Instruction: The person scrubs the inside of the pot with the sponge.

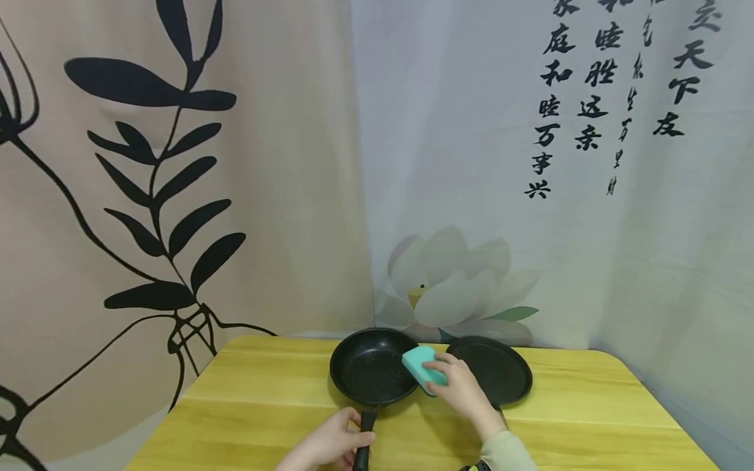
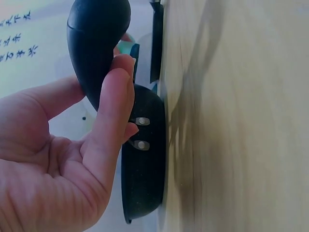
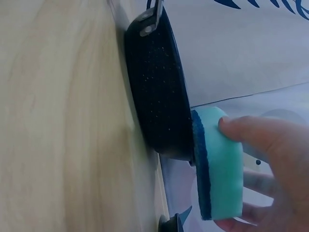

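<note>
A deep black frying pan [image 1: 372, 367] stands on the table with its handle [image 1: 366, 435] towards me. My left hand [image 1: 330, 439] grips that handle, thumb and fingers round it, as the left wrist view also shows. In my right hand [image 1: 462, 386] is a teal sponge [image 1: 421, 366] with a dark scouring layer, pinched between thumb and fingers. The sponge [image 3: 222, 164] is at the pan's right rim, dark side towards the pan [image 3: 159, 87]; whether it touches the rim I cannot tell. The pan's rivets [image 2: 141, 121] show in the left wrist view.
A flat black pan [image 1: 495, 369] lies right of the deep one, partly behind my right hand and forearm. The yellow wood-grain table [image 1: 265, 392] ends at a curtain [image 1: 294, 196] printed with leaves, a lotus and writing.
</note>
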Tool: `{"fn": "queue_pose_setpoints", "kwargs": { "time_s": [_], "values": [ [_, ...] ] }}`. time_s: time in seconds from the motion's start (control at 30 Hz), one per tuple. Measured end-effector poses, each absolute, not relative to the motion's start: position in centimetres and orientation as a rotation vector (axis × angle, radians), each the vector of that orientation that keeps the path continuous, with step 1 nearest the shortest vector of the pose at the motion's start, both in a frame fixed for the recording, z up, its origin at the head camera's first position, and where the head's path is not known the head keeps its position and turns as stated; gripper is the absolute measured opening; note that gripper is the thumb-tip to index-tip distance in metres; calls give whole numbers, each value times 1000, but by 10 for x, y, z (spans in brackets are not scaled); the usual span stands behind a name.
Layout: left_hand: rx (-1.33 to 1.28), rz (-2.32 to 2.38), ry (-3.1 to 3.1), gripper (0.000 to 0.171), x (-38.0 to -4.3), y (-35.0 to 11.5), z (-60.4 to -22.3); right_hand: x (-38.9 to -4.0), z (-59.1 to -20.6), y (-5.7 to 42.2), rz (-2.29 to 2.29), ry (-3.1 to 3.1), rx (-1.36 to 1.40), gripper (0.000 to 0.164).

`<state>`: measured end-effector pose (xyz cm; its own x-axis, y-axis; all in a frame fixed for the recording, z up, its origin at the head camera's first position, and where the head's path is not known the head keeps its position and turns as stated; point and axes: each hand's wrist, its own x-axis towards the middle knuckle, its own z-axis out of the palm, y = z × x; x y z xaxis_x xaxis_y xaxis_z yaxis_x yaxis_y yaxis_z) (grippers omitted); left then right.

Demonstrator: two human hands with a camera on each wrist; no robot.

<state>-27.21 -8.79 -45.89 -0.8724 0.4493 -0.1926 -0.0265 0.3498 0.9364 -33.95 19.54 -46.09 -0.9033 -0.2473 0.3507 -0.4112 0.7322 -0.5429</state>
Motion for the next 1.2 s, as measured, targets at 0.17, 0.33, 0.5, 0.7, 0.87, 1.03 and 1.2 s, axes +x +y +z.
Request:
{"fn": "queue_pose_setpoints", "kwargs": {
  "time_s": [0.17, 0.33, 0.5, 0.7, 0.87, 1.03, 1.2],
  "values": [
    [382, 1526, 2204, 32, -274, -85, -457, -341, -463, 196, 949, -2676, 489, 37],
    [392, 1506, 2192, 41, -270, -87, -452, -342, -466, 195, 949, -2675, 492, 41],
    [423, 1466, 2161, 58, -268, -89, -446, -342, -464, 194, 938, -2671, 479, 44],
    [419, 1483, 2153, 63, -266, -89, -445, -343, -462, 193, 948, -2687, 479, 43],
    [400, 1463, 2177, 65, -266, -89, -444, -343, -462, 193, 921, -2697, 493, 44],
    [401, 1419, 2198, 70, -267, -86, -442, -344, -462, 195, 913, -2686, 488, 44],
    [421, 1440, 2202, 74, -265, -85, -444, -343, -463, 195, 948, -2690, 499, 44]
  ]
}}
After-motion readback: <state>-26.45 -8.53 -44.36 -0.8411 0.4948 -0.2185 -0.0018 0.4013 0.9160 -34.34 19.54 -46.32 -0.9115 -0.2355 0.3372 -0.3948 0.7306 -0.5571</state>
